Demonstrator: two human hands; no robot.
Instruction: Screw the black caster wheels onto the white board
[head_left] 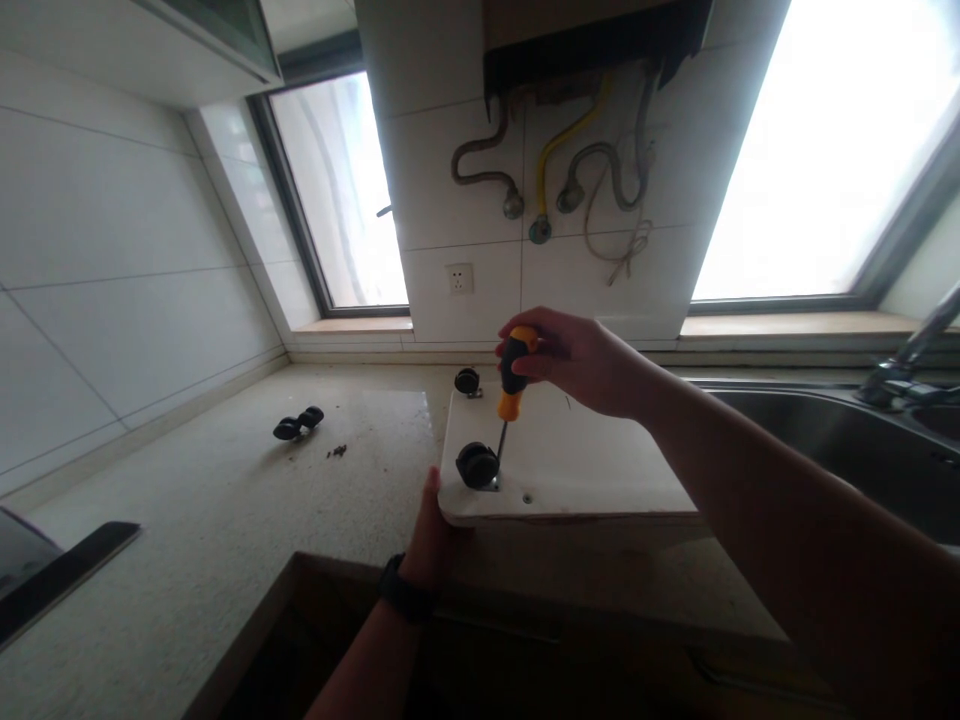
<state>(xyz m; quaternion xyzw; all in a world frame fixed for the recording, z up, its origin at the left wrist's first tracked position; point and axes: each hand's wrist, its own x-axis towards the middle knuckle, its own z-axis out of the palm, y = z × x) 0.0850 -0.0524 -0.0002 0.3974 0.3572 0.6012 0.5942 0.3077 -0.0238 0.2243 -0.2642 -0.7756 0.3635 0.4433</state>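
My right hand [559, 358] is closed round the yellow-and-black handle of a screwdriver [513, 372]. The shaft points down, its tip at the metal plate of a black caster [478, 466]. That caster sits near the front left corner of a white board [592, 460] with rounded corners. My left hand [435, 535], with a black band on the wrist, grips this corner; the thumb shows at the left edge and the other fingers are hidden below. A second caster [466, 381] is at the board's back left corner. One screw [527, 498] shows near the front edge.
Two loose casters [298, 424] and a small pile of screws [337, 452] lie on the speckled countertop [225, 520] at left. A steel sink [810, 440] with a tap [907, 365] is at right. Pipes [551, 150] and a wall socket [460, 278] are behind.
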